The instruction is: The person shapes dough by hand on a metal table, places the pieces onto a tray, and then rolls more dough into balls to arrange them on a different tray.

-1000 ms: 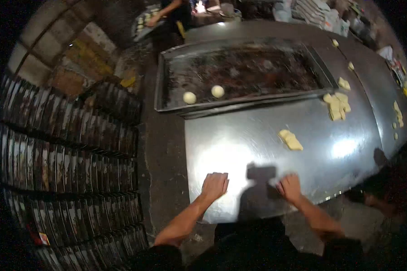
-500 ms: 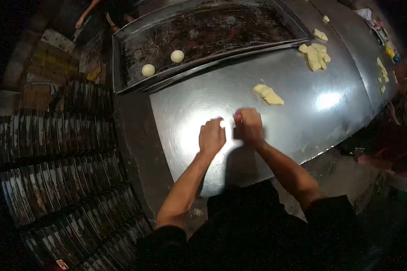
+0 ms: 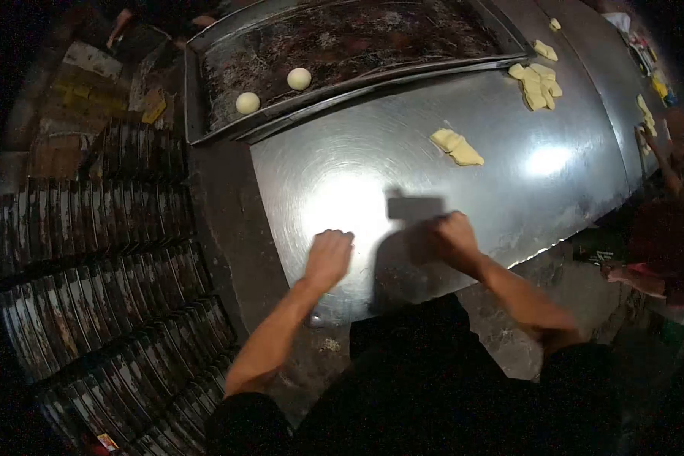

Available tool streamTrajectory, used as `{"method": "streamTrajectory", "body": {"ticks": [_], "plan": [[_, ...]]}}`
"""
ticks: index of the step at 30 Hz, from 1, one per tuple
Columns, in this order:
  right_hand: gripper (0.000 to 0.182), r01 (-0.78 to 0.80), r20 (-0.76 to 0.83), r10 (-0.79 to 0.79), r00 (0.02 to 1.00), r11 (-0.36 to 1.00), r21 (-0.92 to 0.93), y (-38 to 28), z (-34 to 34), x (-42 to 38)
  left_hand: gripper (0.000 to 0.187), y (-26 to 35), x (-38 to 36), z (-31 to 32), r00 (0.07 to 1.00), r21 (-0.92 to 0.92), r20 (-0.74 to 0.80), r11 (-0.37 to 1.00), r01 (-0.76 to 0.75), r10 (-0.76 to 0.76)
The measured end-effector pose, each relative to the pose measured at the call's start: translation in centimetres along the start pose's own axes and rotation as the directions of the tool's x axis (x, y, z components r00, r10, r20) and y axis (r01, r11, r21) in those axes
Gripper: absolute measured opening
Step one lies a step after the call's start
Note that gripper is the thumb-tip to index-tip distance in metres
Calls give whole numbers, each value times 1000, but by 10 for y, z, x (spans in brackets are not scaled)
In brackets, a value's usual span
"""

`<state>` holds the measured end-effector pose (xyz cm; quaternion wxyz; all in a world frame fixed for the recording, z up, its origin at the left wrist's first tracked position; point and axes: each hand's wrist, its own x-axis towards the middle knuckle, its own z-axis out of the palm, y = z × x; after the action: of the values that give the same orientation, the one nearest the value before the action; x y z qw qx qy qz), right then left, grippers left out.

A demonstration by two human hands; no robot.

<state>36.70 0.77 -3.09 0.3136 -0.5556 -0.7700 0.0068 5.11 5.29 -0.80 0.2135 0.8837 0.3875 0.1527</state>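
Note:
My left hand [image 3: 330, 257] is closed, its fingers curled under and pressed down on the metal table [image 3: 387, 144] near its front left. Whatever lies beneath those fingers is hidden. Farther right, my right hand [image 3: 456, 239] is also curled over the tabletop, its fingertips tucked out of sight in shadow. Beyond the hands lies a flat, pale yellow piece of dough [image 3: 457, 147]; neither hand touches it. Two round dough balls, a left one [image 3: 248, 103] and a right one [image 3: 299, 79], sit apart in a large dark baking tray [image 3: 372, 82] at the back.
Several cut dough pieces [image 3: 538, 87] are heaped at the back right, with more dough [image 3: 646, 114] beyond. Stacked dark pans [image 3: 99, 220] fill the left side. At the right edge, another person's arm [image 3: 638, 281] shows beside the table.
Both hands have drawn back toward me and moved apart, the left going left and the right going right. The dough piece and the balls stay in place; the view has shifted slightly.

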Motion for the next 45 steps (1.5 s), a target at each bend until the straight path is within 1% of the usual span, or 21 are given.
{"method": "streamTrajectory", "body": {"ticks": [2, 3, 6, 8, 10, 12, 14, 18, 20, 21, 23, 24, 25, 28, 30, 32, 34, 36, 38, 42, 45], "plan": [[15, -82, 717, 120, 687, 993, -87, 30, -41, -12, 10, -31, 3, -27, 965, 130, 201, 981, 145, -170], [15, -94, 232, 116, 966, 990, -105, 29, -28, -8, 13, -40, 15, -21, 983, 49, -165, 995, 91, -82], [15, -417, -210, 441, 873, 897, 146, 1, 37, 66, 17, -9, 84, 6, 821, -259, -414, 916, 307, -393], [16, -277, 136, 288, 948, 956, -94, -31, 30, 61, 16, 9, 71, 27, 904, -253, -336, 950, 184, -264], [17, 65, 80, -65, 995, 998, 0, -7, 27, -3, 13, 11, 24, 13, 996, 40, -84, 999, -17, 20], [16, -61, 850, 169, 499, 985, -160, 1, -36, 8, 14, -15, 1, -11, 995, 117, 77, 992, 47, -57], [13, 8, 151, 1, 989, 998, -56, 32, -32, -8, 18, -46, 15, -13, 954, 33, -292, 996, 78, -65], [13, -349, -129, 399, 908, 891, 291, -22, 31, 62, 17, -1, 80, 17, 821, -269, -409, 913, 307, -397], [10, -393, 71, 499, 864, 579, 715, -26, 43, 3, 20, 19, 46, 1, 992, 27, -38, 992, 120, -119], [9, -728, 356, 648, 673, 494, 476, -53, -4, 15, 20, 11, 25, -1, 993, 104, 37, 989, 106, -111], [17, -73, 558, 43, 829, 997, 32, 4, -30, -22, 19, -23, 8, -20, 979, 182, 97, 971, 157, -177], [12, -98, 511, 91, 855, 995, -13, 3, -62, 6, 19, -36, 12, -29, 966, 182, 81, 957, 227, -245], [8, -160, 163, 164, 973, 986, -40, 36, -36, -14, 18, -57, 16, -9, 914, 59, -384, 984, 167, -132], [4, -346, -225, 385, 895, 918, 195, -4, 10, 44, 19, -16, 75, -4, 717, -324, -486, 865, 383, -499], [14, -144, -112, 180, 977, 952, 272, -23, 18, 31, 14, 12, 62, 1, 877, -265, -401, 950, 163, -263], [11, -567, 252, 542, 801, 556, 607, -43, -18, -11, 14, -11, 21, 6, 986, 115, -121, 985, 129, -115], [12, -32, 331, 38, 943, 999, -23, 12, -43, -28, 16, -33, 9, -18, 980, 170, -92, 967, 191, -177], [15, -145, -29, 144, 989, 988, -50, 27, -34, -9, 18, -50, 27, -6, 817, -32, -474, 934, 356, -328], [17, -311, -158, 323, 933, 945, 97, 14, 2, 36, 17, -36, 65, -5, 647, -544, -413, 743, 390, -641], [10, -49, -76, 59, 995, 991, 124, -21, 19, 9, 37, 18, 23, -4, 872, -600, -60, 716, 357, -486], [41, -594, 358, 475, 804, 604, 531, -32, -35, -18, 48, 12, 0, -21, 953, -204, -229, 967, 154, -200]]}}
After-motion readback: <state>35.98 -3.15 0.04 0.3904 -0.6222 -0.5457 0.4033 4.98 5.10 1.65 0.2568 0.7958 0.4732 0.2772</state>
